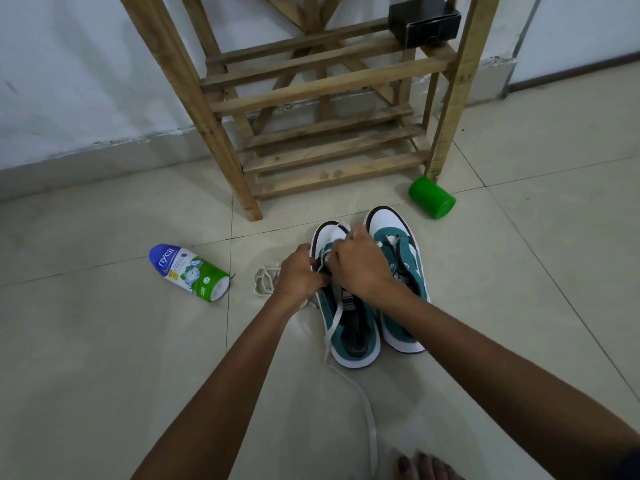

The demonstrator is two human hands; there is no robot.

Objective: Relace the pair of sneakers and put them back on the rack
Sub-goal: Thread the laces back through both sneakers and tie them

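Tiled floor [104,358] before rack [311,98]: left hand [299,275] and right hand [360,268] pinch lace [334,317] over left sneaker [349,327], probably threading eyelets; right sneaker [405,271] parked alongside.

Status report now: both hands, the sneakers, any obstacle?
Left hand and right hand pinching lace on left sneaker. Right sneaker beside it. Rack ahead. Loose lace trailing on floor.

Sneakers [372,292] side by side on floor [104,358] before rack [311,109]; bottle [190,273] lying left; cup [431,198] right of rack; box [424,26] on rack shelf.
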